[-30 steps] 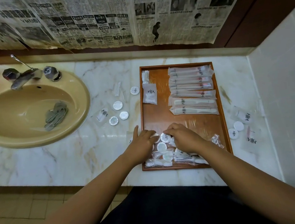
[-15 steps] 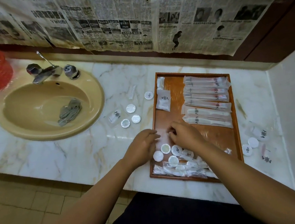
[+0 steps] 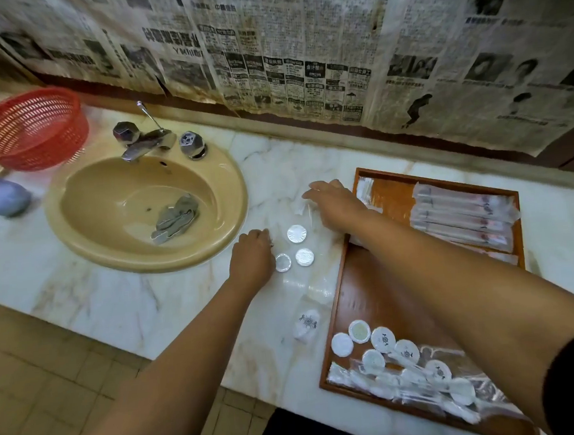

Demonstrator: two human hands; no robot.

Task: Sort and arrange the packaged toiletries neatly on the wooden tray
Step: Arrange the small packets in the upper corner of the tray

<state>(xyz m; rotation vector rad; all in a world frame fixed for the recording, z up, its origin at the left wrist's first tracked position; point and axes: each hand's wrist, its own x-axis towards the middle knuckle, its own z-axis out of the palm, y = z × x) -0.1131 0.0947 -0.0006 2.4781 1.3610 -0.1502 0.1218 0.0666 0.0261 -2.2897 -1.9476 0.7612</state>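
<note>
Red basket (image 3: 28, 129) beside beige sink (image 3: 106, 205) — right arm (image 3: 472, 278) across wooden tray (image 3: 378, 299)

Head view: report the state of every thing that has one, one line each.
wooden tray: partly filled, middle bare.
long packets: lined up on the tray's far side.
round packets: three loose on the counter, off the tray.
logo pouch: off the tray, beside its left rim.
left hand: fingers curled beside the round packets; grip unclear.
right hand: fingers stretched over a clear packet.
faucet: no water running.
</note>
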